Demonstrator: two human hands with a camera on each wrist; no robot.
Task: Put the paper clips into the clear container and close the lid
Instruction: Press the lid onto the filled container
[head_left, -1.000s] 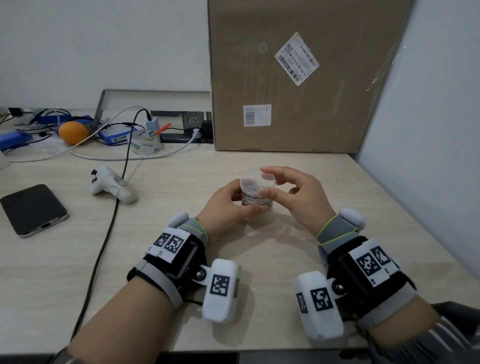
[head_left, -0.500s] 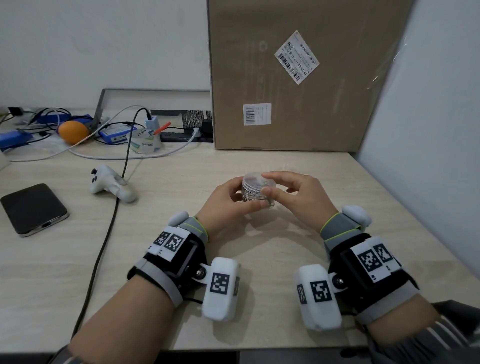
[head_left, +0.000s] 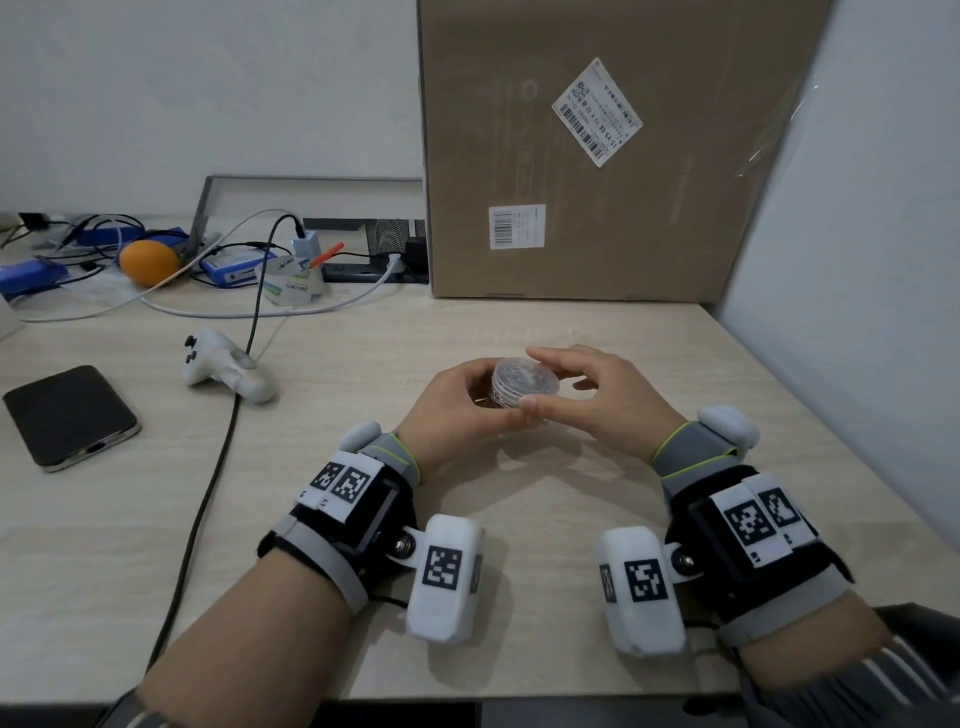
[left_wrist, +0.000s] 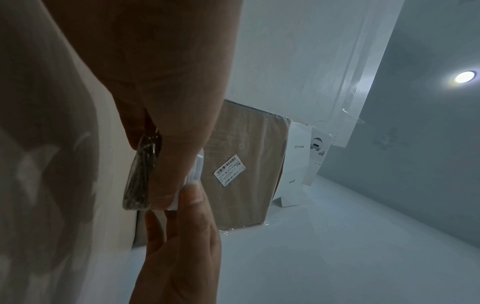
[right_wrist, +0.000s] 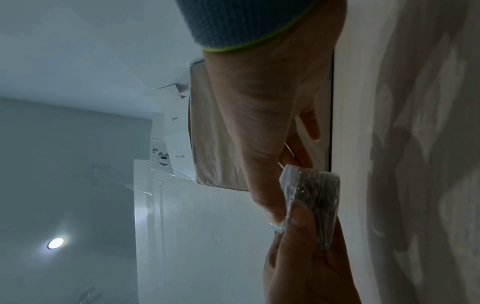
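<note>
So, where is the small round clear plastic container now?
In the head view the small round clear plastic container is at the middle of the light wooden desk, held between the left hand and the right hand.

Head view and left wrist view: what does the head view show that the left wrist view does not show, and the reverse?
Only the head view shows the desk from above, with the phone, the white controller, the orange, and the round lid lying on top of the clear container.

Only the left wrist view shows a white product box standing behind the cardboard box, and a ceiling light.

Both show the left hand and right hand holding the clear container of paper clips, and the cardboard box.
</note>
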